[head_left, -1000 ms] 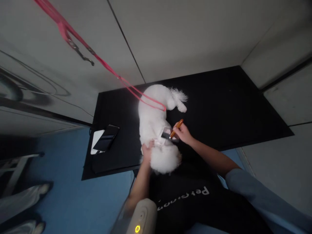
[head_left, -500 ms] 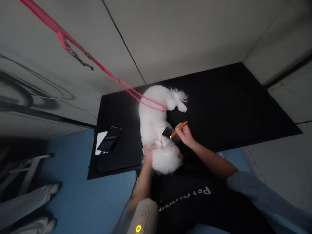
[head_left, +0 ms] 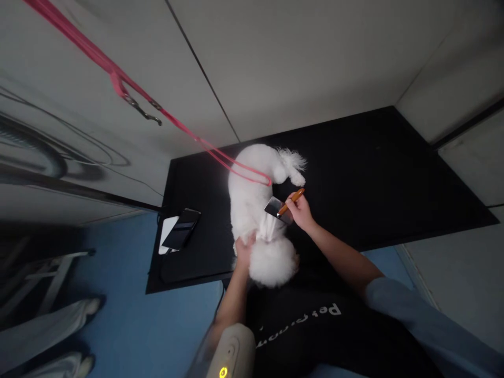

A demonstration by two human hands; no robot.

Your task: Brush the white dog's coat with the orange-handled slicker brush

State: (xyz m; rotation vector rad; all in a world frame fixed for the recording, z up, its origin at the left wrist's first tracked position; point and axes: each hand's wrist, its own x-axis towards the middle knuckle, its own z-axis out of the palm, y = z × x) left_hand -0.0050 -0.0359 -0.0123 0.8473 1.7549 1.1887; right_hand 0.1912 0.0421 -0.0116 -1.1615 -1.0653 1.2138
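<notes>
A fluffy white dog (head_left: 250, 202) lies curled on a black table, its round head (head_left: 273, 265) nearest my body. My right hand (head_left: 300, 211) is closed around the wooden handle of a slicker brush (head_left: 274, 207). The brush's flat metal head sits over the dog's side, above the neck; whether its pins touch the fur is hidden. At the left of the head, my left hand (head_left: 244, 250) is closed on the fur by the neck, its fingertips partly buried. A pink grooming loop (head_left: 252, 176) hangs across the dog's back.
A dark phone (head_left: 181, 229) lies on a white flat object (head_left: 167, 236) at the left of the black table (head_left: 378, 178). A metal clip (head_left: 144, 111) dangles from the pink strap. A co-worker's white-clad legs (head_left: 47, 331) show at lower left.
The brush has moved up and away from the dog's neck, uncovering strands of white fur. My left hand stays by the head. The whole view has shifted slightly.
</notes>
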